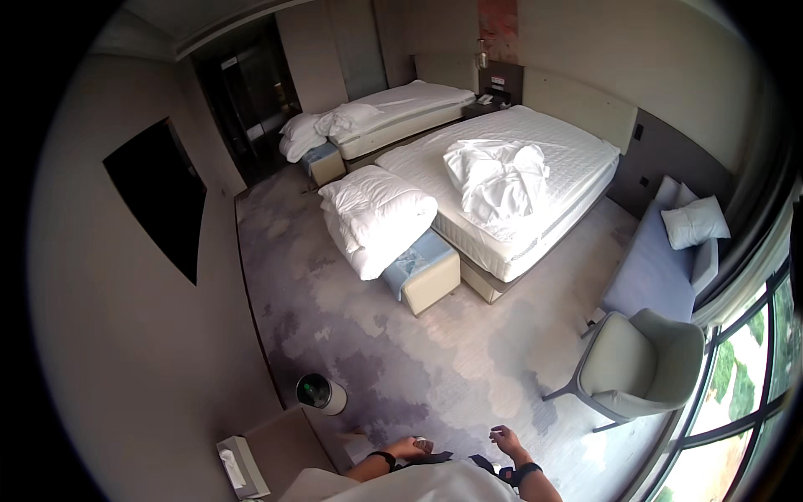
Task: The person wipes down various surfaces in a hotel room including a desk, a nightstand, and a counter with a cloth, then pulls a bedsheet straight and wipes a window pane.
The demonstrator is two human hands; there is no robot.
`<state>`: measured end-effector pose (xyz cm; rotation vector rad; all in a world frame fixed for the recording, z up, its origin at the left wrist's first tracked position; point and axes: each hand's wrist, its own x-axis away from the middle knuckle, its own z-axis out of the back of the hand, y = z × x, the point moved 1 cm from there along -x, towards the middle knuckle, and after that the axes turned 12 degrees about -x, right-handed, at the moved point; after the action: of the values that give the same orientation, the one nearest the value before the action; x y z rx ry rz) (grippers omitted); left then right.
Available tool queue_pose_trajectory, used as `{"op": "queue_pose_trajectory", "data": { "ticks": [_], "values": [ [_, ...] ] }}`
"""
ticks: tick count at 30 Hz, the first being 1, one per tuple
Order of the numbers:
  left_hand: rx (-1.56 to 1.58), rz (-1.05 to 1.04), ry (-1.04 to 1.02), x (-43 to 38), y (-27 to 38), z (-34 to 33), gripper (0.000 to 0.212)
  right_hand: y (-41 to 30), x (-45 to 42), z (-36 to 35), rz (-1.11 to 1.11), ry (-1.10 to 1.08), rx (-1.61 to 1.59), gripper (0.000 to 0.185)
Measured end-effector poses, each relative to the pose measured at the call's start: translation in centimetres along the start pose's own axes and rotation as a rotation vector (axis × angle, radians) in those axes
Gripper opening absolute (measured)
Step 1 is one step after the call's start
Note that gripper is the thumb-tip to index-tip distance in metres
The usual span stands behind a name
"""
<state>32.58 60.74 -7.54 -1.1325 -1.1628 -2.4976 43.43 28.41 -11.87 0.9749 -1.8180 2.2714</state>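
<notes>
Near the bottom edge, my left hand [404, 447] is closed around a small brownish object [424, 445], too small to identify. To its right, my right hand [505, 439] is held out with fingers slightly bent and apart, with nothing seen in it. Both wrists wear dark bands. White fabric [426, 483] spans the bottom of the view, in front of my body. Patterned carpet [464, 376] lies beyond the hands.
A waste bin [337, 399] and a desk with a tissue box [251, 467] stand at left. An armchair [618, 364] and a chaise [652, 270] are at right. Ahead are two beds, the nearer mattress [564, 138] bearing crumpled sheets [495, 179], and a bench [433, 282] with a folded duvet [376, 210].
</notes>
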Motion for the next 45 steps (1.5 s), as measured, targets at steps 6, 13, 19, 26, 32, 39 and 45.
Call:
{"op": "queue_pose_trajectory", "data": {
  "ticks": [6, 13, 19, 26, 32, 39, 45],
  "values": [
    [-0.399, 0.251, -0.035, 0.2, -1.1, 0.1, 0.04, 4.0, 4.1, 0.5, -0.441, -0.103, -0.12, 0.034],
    [-0.409, -0.096, -0.162, -2.3, 3.6, -0.9, 0.04, 14.7, 5.9, 7.1, -0.598, 0.115, -0.277, 0.033],
    [-0.241, -0.14, 0.219, -3.2, 2.0, -1.1, 0.041, 7.9, 8.9, 10.2, -0.391, 0.221, -0.311, 0.033],
    [-0.367, -0.145, -0.161, -4.2, 6.0, 0.8, 0.043, -26.4, 17.6, 22.4, 0.711, 0.612, -0.251, 0.013],
    [-0.298, -0.078, -0.12, -4.1, 2.2, 1.6, 0.027, -50.4, 32.4, 18.0, 1.704, 0.719, 0.176, 0.056],
    [-0.311, -0.084, -0.186, -5.9, 3.3, 1.0, 0.031, -54.3, 35.7, 15.5, 1.959, 0.632, 0.449, 0.055],
    [-0.401, -0.074, -0.112, -5.3, 2.3, 0.7, 0.039, -54.9, 35.1, 14.8, 1.969, 0.591, 0.497, 0.054]
  ]
}}
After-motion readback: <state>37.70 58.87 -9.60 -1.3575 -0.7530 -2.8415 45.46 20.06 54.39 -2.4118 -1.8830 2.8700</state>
